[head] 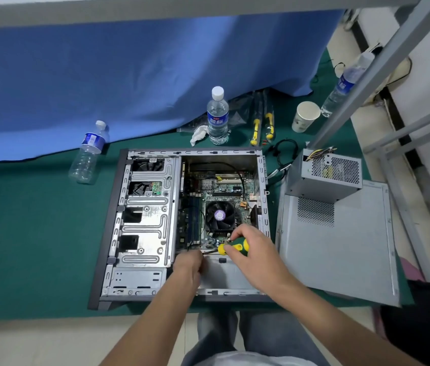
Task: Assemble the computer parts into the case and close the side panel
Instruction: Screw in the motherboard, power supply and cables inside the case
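An open computer case (118,233) lies flat on the green table. Inside it sit the motherboard (224,188) and a black CPU fan (219,215). My right hand (256,256) grips a yellow-and-green screwdriver (236,248) over the board's near edge, just below the fan. My left hand (188,265) rests curled on the case floor beside the screwdriver's shaft, fingers closed around its dark tip area. A grey power supply (324,174) stands outside the case on the right, on top of the loose side panel (340,249).
Three water bottles stand around: one (88,153) left of the case, one (217,116) behind it, one (345,83) far right. A paper cup (304,116), two more screwdrivers (261,125), a black cable (283,151) and a metal frame leg (367,75) lie behind and right.
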A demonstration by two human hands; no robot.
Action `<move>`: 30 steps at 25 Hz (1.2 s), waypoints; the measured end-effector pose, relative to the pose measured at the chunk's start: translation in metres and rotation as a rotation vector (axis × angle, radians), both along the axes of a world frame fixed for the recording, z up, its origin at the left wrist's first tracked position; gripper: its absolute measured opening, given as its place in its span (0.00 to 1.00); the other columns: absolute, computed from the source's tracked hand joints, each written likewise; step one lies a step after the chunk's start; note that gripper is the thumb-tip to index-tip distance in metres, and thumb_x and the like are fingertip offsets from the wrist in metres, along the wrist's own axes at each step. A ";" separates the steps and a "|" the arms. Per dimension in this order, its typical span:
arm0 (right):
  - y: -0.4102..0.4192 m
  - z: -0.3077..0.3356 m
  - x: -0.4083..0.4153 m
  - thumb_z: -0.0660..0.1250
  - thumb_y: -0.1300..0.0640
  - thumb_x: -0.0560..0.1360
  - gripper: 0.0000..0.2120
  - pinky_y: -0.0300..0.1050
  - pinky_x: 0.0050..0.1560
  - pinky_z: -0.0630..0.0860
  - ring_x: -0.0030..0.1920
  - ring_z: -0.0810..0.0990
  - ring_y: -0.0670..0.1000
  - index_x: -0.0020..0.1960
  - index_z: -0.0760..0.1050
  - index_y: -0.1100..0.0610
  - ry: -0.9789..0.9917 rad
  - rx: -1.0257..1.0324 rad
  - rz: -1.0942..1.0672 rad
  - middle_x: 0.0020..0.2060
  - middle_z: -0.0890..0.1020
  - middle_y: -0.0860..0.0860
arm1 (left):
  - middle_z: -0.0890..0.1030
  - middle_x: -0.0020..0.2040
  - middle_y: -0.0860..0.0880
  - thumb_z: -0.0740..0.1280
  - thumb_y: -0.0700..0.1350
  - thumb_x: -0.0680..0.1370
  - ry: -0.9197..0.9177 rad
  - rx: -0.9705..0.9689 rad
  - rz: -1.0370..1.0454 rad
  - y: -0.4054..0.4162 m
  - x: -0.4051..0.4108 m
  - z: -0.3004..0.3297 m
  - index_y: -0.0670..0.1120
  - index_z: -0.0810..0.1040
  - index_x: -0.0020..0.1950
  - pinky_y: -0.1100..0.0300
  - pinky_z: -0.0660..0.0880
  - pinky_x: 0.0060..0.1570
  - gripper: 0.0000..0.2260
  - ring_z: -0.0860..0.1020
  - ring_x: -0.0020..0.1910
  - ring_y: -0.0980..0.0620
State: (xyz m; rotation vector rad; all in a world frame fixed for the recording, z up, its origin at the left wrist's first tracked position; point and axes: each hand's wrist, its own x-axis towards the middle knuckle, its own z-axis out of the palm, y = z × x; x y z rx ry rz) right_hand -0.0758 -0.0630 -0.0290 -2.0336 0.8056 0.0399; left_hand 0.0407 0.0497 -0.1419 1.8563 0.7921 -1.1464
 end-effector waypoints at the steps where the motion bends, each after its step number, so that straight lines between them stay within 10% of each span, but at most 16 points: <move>1: 0.003 -0.003 0.001 0.68 0.50 0.76 0.06 0.40 0.44 0.71 0.44 0.74 0.43 0.48 0.71 0.47 0.000 0.001 0.001 0.45 0.74 0.41 | 0.80 0.59 0.35 0.62 0.36 0.79 0.009 -0.007 0.039 0.000 0.000 0.001 0.31 0.75 0.62 0.47 0.74 0.63 0.14 0.79 0.55 0.40; 7: 0.014 -0.015 0.007 0.68 0.49 0.77 0.07 0.47 0.48 0.73 0.44 0.74 0.47 0.49 0.69 0.46 0.017 -0.011 0.007 0.47 0.74 0.42 | 0.72 0.35 0.44 0.58 0.34 0.82 0.138 -0.061 0.245 -0.007 0.005 0.003 0.37 0.73 0.38 0.57 0.70 0.35 0.13 0.70 0.33 0.48; 19: 0.009 -0.022 0.022 0.65 0.49 0.79 0.06 0.47 0.48 0.73 0.47 0.75 0.48 0.53 0.70 0.48 0.052 -0.077 0.102 0.49 0.72 0.42 | 0.70 0.37 0.46 0.54 0.32 0.82 0.163 -0.166 0.352 -0.015 0.003 0.002 0.42 0.71 0.40 0.63 0.68 0.35 0.14 0.69 0.35 0.50; 24: 0.010 -0.021 0.026 0.65 0.50 0.79 0.06 0.41 0.46 0.68 0.47 0.72 0.46 0.55 0.70 0.49 0.044 -0.124 0.175 0.49 0.70 0.42 | 0.72 0.40 0.47 0.55 0.34 0.83 0.165 -0.197 0.308 -0.014 0.002 0.003 0.43 0.71 0.42 0.54 0.69 0.66 0.12 0.70 0.53 0.50; 30: 0.004 -0.016 0.039 0.65 0.50 0.80 0.10 0.40 0.51 0.67 0.52 0.75 0.50 0.58 0.72 0.54 0.047 -0.179 0.307 0.52 0.75 0.49 | 0.74 0.41 0.47 0.58 0.36 0.82 0.073 -0.193 0.220 -0.012 -0.001 0.006 0.45 0.72 0.41 0.58 0.74 0.43 0.11 0.75 0.41 0.48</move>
